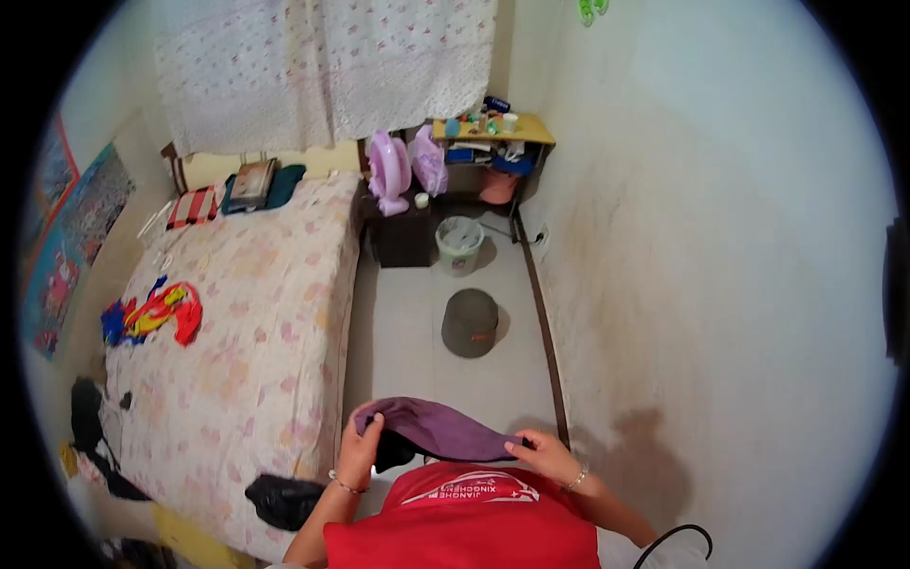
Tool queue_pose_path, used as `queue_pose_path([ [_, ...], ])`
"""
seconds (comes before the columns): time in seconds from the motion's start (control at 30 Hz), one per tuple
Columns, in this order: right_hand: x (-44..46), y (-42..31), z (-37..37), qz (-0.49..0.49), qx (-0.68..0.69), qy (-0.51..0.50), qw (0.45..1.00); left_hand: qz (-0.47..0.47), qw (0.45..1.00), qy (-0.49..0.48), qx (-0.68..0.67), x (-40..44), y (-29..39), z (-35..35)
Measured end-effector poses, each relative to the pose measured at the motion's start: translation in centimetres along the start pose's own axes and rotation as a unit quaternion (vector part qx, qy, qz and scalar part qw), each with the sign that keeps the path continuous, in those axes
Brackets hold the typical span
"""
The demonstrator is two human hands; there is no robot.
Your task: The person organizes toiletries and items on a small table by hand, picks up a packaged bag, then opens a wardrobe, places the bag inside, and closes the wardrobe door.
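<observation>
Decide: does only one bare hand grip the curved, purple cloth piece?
No, the left hand and right hand each grip an end of the purple cloth.

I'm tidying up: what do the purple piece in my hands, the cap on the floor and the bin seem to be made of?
Purple piece: probably fabric, matt, since it curves softly and shows no shine.
Cap: likely cloth, dull, judging by its glare-free surface; any weave is too small to tell.
Bin: apparently smooth plastic, going by its pale, moulded-looking wall.
</observation>
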State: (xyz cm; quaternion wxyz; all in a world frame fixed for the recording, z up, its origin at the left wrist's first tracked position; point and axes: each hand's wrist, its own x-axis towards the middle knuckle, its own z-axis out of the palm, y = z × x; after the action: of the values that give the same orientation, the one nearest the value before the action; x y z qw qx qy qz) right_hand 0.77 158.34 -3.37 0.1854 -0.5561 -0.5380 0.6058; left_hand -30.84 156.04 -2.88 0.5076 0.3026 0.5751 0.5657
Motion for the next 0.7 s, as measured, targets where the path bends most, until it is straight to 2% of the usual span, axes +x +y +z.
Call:
queue_pose_path([
  [0.03,1.4,-1.5,-0.6,-0.038,-0.046,0.013,0.998,0.021,0.999,-0.030,0.025,2.6,-0.1,0.8],
  [0.13,6.5,-3.2,-3.4,-0.063,-0.036,0.052,0.996,0.011,0.983,-0.153,0.104,10.6,1.5,3.8],
  [0.17,8.3,-3.3,-4.6,-0.063,0.008,0.072,0.995,0.012,0.982,-0.159,0.104,12.9,2.7,5.4],
  [0.23,10.9,-4.1,-7.0,-0.063,0.055,0.098,0.992,0.035,0.957,-0.218,0.187,16.7,4.8,8.9],
  [0.3,12.9,-5.0,-10.0,-0.063,0.105,0.127,0.984,0.041,0.952,-0.237,0.190,20.4,5.8,12.6],
  [0.37,15.6,-4.3,-13.6,-0.063,0.102,0.149,0.982,0.101,0.930,-0.296,0.193,24.0,6.8,16.8],
  [0.43,18.5,-3.8,-17.2,-0.040,0.099,0.188,0.976,0.086,0.923,-0.329,0.180,26.8,8.0,21.6],
  [0.5,21.9,-3.9,-20.3,-0.063,0.082,0.182,0.978,0.064,0.905,-0.391,0.156,29.5,8.2,26.8],
  [0.57,25.4,-5.4,-23.2,-0.076,0.175,0.148,0.970,0.068,0.899,-0.411,0.137,32.3,8.2,32.1],
  [0.6,28.0,-4.7,-25.0,-0.063,0.187,0.093,0.976,0.058,0.889,-0.431,0.143,33.6,7.8,34.6],
  [0.67,32.5,-4.8,-27.8,-0.052,0.224,0.056,0.972,0.056,0.858,-0.487,0.155,35.7,8.9,39.5],
  [0.7,34.5,-5.0,-29.2,-0.039,0.257,0.025,0.965,0.089,0.833,-0.514,0.182,36.8,9.4,41.6],
])
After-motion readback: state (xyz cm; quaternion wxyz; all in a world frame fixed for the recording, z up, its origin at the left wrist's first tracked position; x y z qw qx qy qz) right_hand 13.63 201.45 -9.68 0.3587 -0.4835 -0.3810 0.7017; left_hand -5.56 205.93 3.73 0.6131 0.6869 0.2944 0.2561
